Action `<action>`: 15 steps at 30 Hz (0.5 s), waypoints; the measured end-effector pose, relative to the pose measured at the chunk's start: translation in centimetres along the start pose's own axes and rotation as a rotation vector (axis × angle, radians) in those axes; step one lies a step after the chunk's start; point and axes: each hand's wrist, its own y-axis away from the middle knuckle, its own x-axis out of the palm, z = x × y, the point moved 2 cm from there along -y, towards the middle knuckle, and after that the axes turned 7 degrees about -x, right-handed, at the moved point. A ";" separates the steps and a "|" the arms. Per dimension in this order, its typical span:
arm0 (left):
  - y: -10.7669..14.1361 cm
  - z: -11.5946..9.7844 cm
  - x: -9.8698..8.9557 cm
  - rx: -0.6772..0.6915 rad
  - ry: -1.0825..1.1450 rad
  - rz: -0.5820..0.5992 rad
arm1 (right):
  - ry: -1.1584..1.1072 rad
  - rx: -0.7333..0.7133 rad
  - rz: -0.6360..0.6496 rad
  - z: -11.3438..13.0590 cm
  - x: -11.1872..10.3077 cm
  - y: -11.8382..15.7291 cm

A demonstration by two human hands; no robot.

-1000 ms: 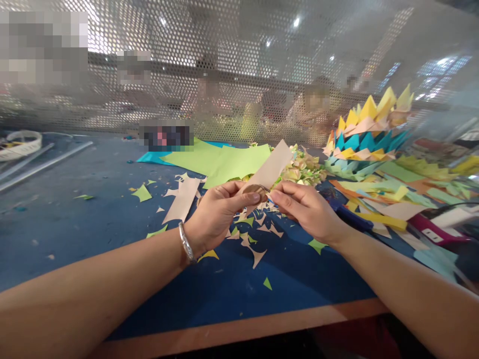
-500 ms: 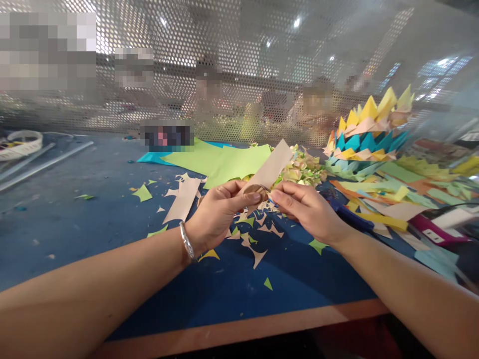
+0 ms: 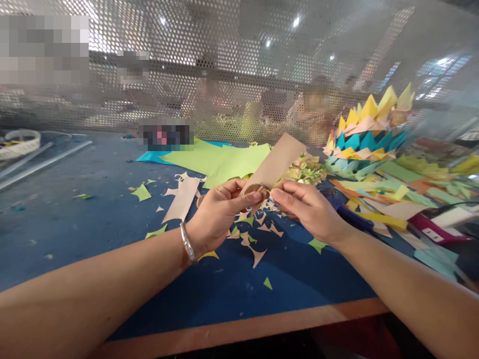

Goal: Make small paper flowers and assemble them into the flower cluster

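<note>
1. Two things sat clamped in left hand (image 3: 219, 212) over table (image 3: 101, 214): peach strip (image 3: 279, 159), brown round piece (image 3: 254, 190).
2. Right hand (image 3: 305, 207) pinched alongside; couldn't tell on what.
3. I judged shaping underway; next move needed steady hold.

Above the table (image 3: 93, 219), my left fingers (image 3: 244, 201) and right fingers (image 3: 287, 199) sit side by side over scattered scraps (image 3: 258, 255), a paper strip (image 3: 280, 158) slanting away from the left. A second strip (image 3: 183, 198) lies left of them. Behind, I see sheets (image 3: 239, 162), then, rightward, a petal heap (image 3: 310, 170) and paper stack (image 3: 366, 145); a mesh screen (image 3: 239, 45) stands behind.
</note>
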 end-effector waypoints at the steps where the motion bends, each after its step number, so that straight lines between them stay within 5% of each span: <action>1: 0.0 0.0 0.0 0.001 -0.001 -0.006 | -0.003 0.000 0.001 0.0 0.0 0.0; 15: 0.1 0.2 0.0 -0.019 -0.008 -0.037 | 0.082 -0.035 0.013 0.0 -0.1 -0.1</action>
